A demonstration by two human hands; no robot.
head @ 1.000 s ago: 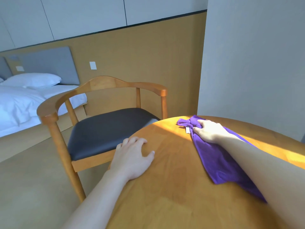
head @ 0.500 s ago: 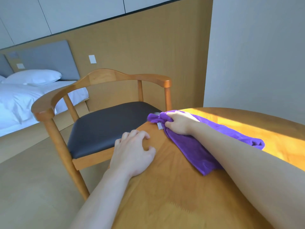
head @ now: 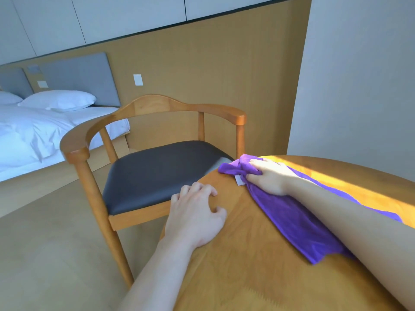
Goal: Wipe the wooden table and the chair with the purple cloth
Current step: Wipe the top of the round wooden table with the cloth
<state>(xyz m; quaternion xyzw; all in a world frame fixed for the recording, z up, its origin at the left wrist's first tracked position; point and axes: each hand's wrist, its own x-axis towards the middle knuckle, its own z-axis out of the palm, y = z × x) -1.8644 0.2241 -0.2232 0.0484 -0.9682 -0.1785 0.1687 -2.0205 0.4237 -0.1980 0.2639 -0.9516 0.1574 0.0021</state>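
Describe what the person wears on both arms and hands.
Nothing shows on either. The left hand and the right hand are bare: no gloves, rings or watch. Both forearms are uncovered from wrist to the frame's edge, with no sleeve, cuff or band in view.

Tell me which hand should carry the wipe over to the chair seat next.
Right, probably. The right hand already grips the purple cloth at the table edge beside the chair. The left hand rests bare on the table.

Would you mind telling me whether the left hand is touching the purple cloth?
Apart. The head view shows bare wooden table between the left hand and the purple cloth.
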